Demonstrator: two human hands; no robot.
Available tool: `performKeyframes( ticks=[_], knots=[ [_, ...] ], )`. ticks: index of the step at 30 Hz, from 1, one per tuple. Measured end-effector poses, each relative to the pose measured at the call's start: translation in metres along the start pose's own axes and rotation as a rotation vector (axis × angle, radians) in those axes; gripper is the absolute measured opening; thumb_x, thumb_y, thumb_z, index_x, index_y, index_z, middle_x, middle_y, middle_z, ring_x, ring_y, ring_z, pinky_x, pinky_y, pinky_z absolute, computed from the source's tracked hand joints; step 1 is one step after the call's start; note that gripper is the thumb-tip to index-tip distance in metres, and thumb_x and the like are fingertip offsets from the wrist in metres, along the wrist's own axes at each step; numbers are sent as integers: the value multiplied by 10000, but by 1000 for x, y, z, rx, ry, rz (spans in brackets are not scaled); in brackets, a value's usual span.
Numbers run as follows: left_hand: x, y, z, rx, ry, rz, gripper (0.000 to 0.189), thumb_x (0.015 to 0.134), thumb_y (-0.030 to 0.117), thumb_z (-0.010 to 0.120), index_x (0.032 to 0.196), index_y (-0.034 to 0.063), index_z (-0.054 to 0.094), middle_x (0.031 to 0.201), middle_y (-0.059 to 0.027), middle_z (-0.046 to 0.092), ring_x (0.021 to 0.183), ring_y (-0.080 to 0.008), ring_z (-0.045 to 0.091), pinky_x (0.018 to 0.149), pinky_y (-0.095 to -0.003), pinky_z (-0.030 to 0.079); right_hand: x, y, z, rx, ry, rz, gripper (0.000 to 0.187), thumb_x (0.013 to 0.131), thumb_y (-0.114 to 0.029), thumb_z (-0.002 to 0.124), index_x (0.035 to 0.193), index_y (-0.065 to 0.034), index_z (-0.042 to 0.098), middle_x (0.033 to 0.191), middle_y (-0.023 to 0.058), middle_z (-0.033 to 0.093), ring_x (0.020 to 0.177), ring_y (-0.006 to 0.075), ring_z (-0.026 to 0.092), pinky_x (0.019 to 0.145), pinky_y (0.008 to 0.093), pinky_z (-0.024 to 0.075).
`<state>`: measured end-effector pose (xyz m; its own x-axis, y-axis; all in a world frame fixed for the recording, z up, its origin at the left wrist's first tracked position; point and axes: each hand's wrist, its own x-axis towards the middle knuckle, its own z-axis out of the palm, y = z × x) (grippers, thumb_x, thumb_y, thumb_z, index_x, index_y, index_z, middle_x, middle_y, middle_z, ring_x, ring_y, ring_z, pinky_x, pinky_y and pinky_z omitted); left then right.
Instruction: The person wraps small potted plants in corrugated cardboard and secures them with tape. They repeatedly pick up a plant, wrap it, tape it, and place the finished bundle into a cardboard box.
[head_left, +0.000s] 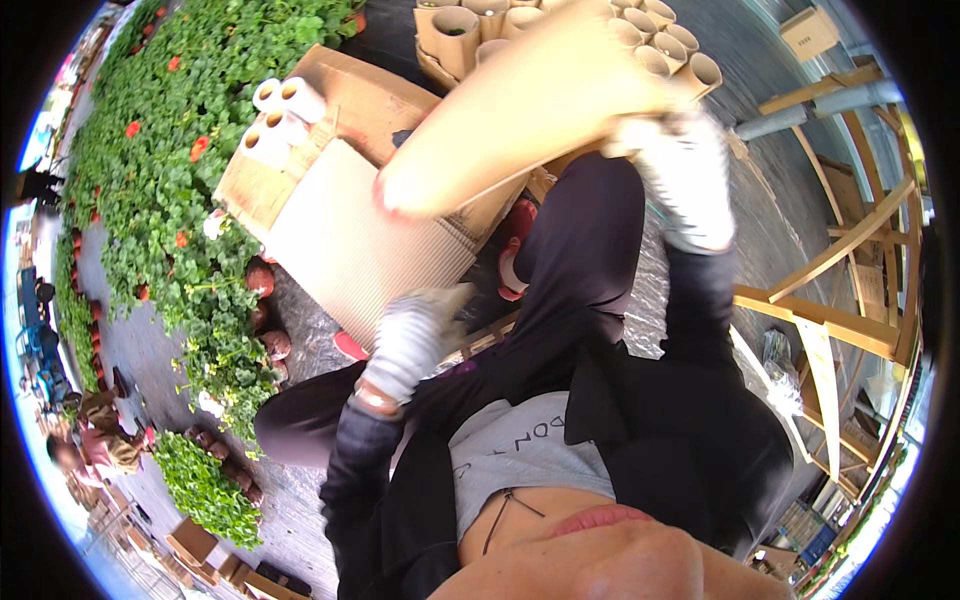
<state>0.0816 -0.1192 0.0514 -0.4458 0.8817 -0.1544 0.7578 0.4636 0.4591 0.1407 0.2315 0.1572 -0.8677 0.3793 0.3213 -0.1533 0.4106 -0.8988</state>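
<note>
My right hand, in a white glove, grips the near right end of a tan sheet, which looks like paper or cardboard and is blurred. The sheet slants across the upper middle, above a corrugated cardboard sheet. My left hand, in a similar glove, is beside that corrugated sheet's lower edge; its fingers are blurred, so their hold cannot be made out. A flat cardboard box lies under the sheets, with several white rolls at its left. Upright cardboard tubes stand in rows beyond.
Potted geraniums with red and white flowers fill the left. Wooden frames stand at the right on the dark sheeted floor. My knees flank the work area. Another person is at the far left, near low green plants and open cartons.
</note>
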Motion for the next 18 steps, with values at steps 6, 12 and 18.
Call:
performKeyframes(
  ticks=[6, 12, 18],
  knots=[
    [-97, -78, 10, -415, 623, -684, 409, 896, 29, 710, 1301, 44, 661, 1039, -110, 734, 949, -211, 689, 908, -347, 539, -19, -1, -156, -224, 491, -6, 252, 964, -266, 732, 1132, -86, 683, 895, 6, 721, 752, 66, 648, 721, 232, 524],
    [-101, -92, 5, -232, 551, -654, 379, 905, 30, 690, 1283, 35, 673, 1039, -117, 731, 960, -209, 688, 925, -345, 527, 44, 187, -196, -804, 576, 236, 246, 951, -228, 728, 1117, -55, 674, 836, 96, 681, 725, 164, 594, 722, 308, 510],
    [-92, -87, -9, -130, 527, -701, 325, 890, 45, 698, 1214, 55, 711, 1017, -115, 742, 932, -232, 702, 898, -361, 541, 44, 376, -206, -1089, 533, 386, 288, 924, -198, 713, 1152, -28, 668, 970, 166, 723, 886, 306, 686, 871, 386, 528]
  ],
)
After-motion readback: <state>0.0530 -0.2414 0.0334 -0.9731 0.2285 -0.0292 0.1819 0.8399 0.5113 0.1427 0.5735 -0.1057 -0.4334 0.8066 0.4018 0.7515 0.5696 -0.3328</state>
